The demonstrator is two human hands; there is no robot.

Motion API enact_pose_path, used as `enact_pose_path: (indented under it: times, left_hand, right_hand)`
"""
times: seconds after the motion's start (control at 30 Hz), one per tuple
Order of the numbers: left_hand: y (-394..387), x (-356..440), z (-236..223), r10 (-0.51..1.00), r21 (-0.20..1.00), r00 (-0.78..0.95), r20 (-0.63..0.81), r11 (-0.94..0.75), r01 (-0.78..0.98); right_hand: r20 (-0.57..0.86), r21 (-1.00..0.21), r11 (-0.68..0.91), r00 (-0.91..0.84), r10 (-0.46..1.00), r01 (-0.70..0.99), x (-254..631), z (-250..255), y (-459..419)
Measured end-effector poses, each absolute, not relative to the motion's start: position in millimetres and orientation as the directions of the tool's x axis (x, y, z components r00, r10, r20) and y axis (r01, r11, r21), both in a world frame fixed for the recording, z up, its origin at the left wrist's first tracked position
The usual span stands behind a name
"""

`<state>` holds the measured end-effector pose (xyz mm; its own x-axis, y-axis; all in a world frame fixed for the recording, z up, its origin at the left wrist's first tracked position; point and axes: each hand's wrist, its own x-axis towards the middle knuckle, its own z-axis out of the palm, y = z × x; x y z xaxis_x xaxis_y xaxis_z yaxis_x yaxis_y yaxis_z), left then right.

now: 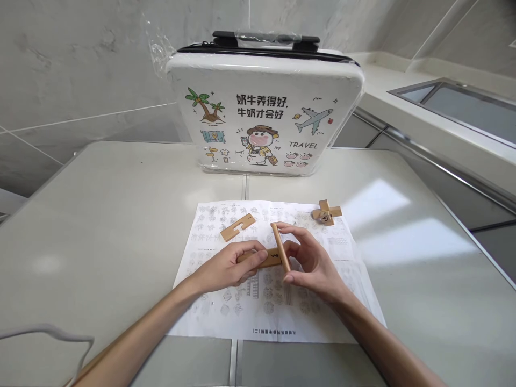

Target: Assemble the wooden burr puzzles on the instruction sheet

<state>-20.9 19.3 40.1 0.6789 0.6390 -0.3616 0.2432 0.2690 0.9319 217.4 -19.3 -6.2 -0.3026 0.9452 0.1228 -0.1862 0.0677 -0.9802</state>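
Note:
My left hand (237,262) pinches a flat wooden puzzle piece (272,257) with a dark mark on it, thumb on top. My right hand (310,260) grips a second wooden puzzle piece (281,247) by its two ends, held edge-on and crosswise. The first piece's end meets the side of the second; whether they interlock I cannot tell. A loose notched wooden piece (238,227) lies beyond my left hand on the printed sheet (258,317). At the sheet's far right corner sits a cross-shaped wooden assembly (325,213).
A white suitcase (226,75) with cartoon prints and clear plastic wrap stands at the back of the pale table (121,215). A light cable (48,328) lies at the lower left. On the right is a counter (423,107) with a dark glass panel.

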Motion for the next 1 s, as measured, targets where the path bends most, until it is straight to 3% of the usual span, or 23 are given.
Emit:
enact_pose_path:
  times: [0.27, 0.53, 1.0]
  left_hand:
    - [22.6, -23.2, 37.0, 0.679, 0.925, 0.634, -0.37, 0.33, 0.187]
    - [17.8, -18.9, 37.8, 0.639, 0.935, 0.683, -0.354, 0.218, 0.28]
    - [16.8, -17.9, 36.3, 0.598, 0.903, 0.717, -0.359, 0.416, 0.105]
  right_hand:
    - [0.13, -0.977, 0.063, -0.335, 0.933, -0.205, 216.4, -5.6, -19.7]
    - [0.123, -0.974, 0.045, -0.346, 0.93, -0.224, 216.0, -5.2, -19.2]
    - [0.133, -0.94, 0.009, -0.343, 0.93, -0.34, 212.7, -6.5, -18.6]
